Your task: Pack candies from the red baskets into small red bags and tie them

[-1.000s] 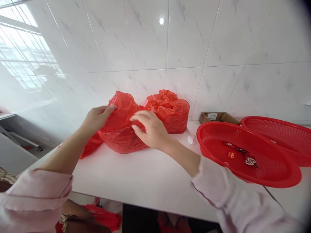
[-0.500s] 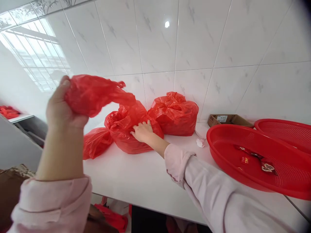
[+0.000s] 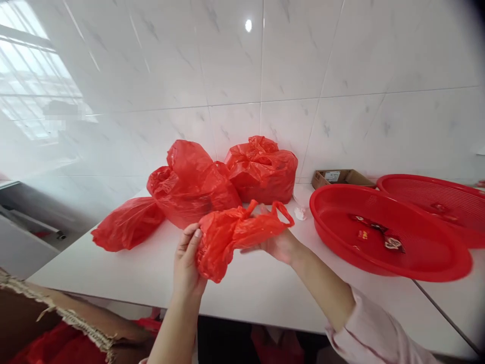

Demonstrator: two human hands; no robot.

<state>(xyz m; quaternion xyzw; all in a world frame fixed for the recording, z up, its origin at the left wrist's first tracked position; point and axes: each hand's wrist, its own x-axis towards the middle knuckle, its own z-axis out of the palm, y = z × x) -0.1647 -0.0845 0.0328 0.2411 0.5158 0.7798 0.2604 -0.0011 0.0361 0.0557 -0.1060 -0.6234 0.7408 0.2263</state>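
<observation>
Both of my hands hold an empty red plastic bag [image 3: 231, 235] above the front of the white counter [image 3: 242, 288]. My left hand [image 3: 186, 263] grips its bunched bottom end. My right hand [image 3: 278, 242] holds the handle end, palm up, fingers partly hidden by the plastic. Behind the bag, against the tiled wall, stand two full red bags [image 3: 189, 184] [image 3: 261, 169], and a third flatter red bag [image 3: 127, 225] lies to their left.
Two red mesh baskets sit at the right: the near one [image 3: 435, 258] holds a few small wrapped sweets [image 3: 392, 242], the far one [image 3: 432, 197] behind it. A small cardboard box [image 3: 339, 177] stands by the wall. A torn cardboard carton [image 3: 56, 313] shows at the lower left.
My left hand pulled a loose red bag up and away from the pile, then brought it down in front. My right hand left the full bag and took the loose bag's handle end.
</observation>
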